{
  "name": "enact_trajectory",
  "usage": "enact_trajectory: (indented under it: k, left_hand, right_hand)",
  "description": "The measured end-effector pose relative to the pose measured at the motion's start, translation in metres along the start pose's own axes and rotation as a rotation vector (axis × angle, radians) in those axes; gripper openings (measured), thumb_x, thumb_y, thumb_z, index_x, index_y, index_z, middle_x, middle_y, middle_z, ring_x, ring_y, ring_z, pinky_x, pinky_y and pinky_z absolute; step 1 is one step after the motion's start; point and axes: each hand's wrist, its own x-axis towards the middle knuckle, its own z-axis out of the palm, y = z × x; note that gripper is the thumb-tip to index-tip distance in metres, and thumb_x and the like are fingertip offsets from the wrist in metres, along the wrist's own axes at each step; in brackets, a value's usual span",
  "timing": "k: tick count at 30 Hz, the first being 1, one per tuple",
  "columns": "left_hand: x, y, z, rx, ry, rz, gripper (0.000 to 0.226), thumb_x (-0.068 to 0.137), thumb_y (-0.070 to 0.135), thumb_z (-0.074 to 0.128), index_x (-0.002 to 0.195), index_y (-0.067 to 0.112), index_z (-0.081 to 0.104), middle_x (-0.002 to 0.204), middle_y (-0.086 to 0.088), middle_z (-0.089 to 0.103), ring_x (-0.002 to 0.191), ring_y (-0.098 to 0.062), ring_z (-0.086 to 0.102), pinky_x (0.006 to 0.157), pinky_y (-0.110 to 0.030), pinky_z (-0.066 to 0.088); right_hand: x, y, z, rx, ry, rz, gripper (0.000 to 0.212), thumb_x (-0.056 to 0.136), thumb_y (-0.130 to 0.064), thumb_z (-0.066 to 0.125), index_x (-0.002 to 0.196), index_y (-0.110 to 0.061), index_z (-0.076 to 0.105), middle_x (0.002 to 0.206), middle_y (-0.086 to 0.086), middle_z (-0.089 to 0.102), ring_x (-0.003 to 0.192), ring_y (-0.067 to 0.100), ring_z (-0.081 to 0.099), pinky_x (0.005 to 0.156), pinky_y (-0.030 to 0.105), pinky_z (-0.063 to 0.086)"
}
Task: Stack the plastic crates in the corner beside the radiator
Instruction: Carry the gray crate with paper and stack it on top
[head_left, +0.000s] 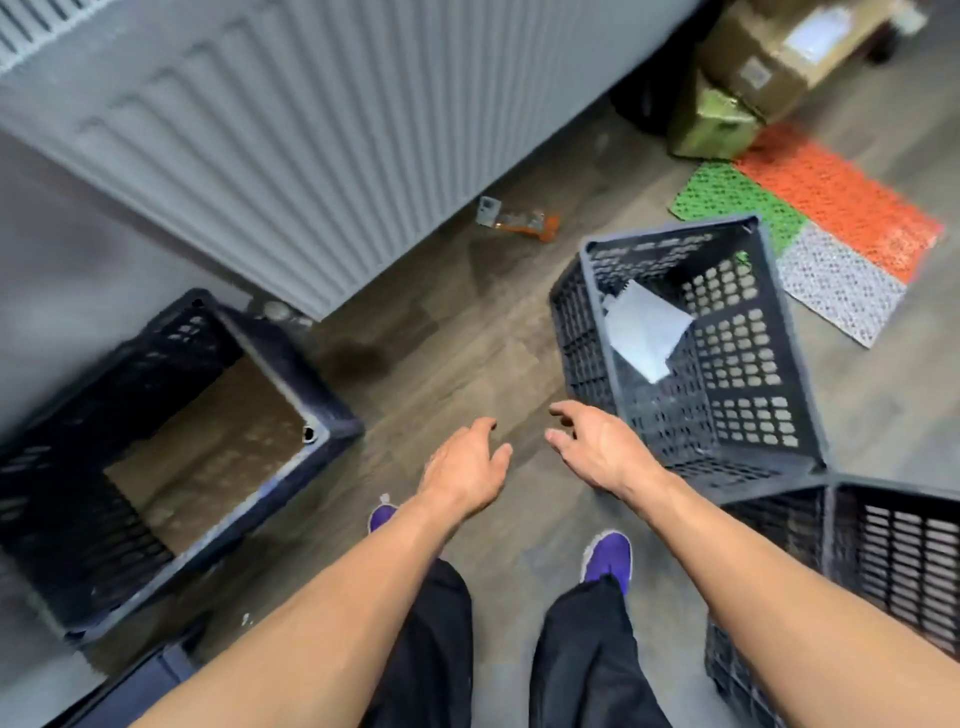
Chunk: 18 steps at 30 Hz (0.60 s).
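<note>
Wood-look floor (441, 322) under grey radiator (260, 156) — corner crate (67, 519) placed, tilted crate (743, 364) beside right hand (597, 452); left hand (462, 467) and right both empty, fingers loosely spread — lattice plastic likely light, stiff; grip opposite rims.

1. Both bare forearms reach forward and down, converging toward the middle.
2. The left hand (465, 475) is back up, fingers loosely curled, holding nothing.
3. The right hand (597, 449) is beside it, apart, fingers spread and slightly bent, holding nothing.
</note>
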Motion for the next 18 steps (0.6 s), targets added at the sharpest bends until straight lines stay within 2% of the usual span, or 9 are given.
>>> enact_trajectory:
  k: [6, 10, 18]
  left_hand:
    - [-0.016, 0.101, 0.07, 0.095, -0.042, 0.014, 0.054, 0.098, 0.041, 0.043, 0.146, 0.017, 0.038, 0.143, -0.012, 0.05, 0.132, -0.027, 0.048, 0.109, -0.037, 0.038]
    - [-0.025, 0.161, 0.104, 0.065, -0.064, -0.02, 0.055, 0.098, 0.041, 0.043, 0.147, 0.017, 0.037, 0.145, -0.012, 0.049, 0.133, -0.026, 0.047, 0.109, -0.037, 0.038]
    - [-0.018, 0.22, 0.139, 0.052, -0.071, -0.054, 0.054, 0.098, 0.04, 0.045, 0.147, 0.017, 0.039, 0.143, -0.012, 0.052, 0.132, -0.029, 0.048, 0.109, -0.034, 0.037]
  right_hand:
    - [-0.048, 0.125, -0.041, 0.093, 0.04, 0.073, 0.047, 0.096, -0.037, 0.05, 0.141, -0.023, 0.048, 0.139, 0.008, 0.056, 0.128, 0.027, 0.051, 0.104, 0.037, 0.041]
    - [-0.075, 0.191, -0.073, 0.142, 0.05, 0.123, 0.046, 0.097, -0.036, 0.049, 0.142, -0.025, 0.047, 0.139, 0.008, 0.056, 0.128, 0.027, 0.052, 0.104, 0.038, 0.041]
    - [-0.091, 0.26, -0.103, 0.255, 0.082, 0.184, 0.045, 0.097, -0.035, 0.047, 0.142, -0.027, 0.046, 0.14, 0.003, 0.055, 0.127, 0.026, 0.051, 0.104, 0.04, 0.042]
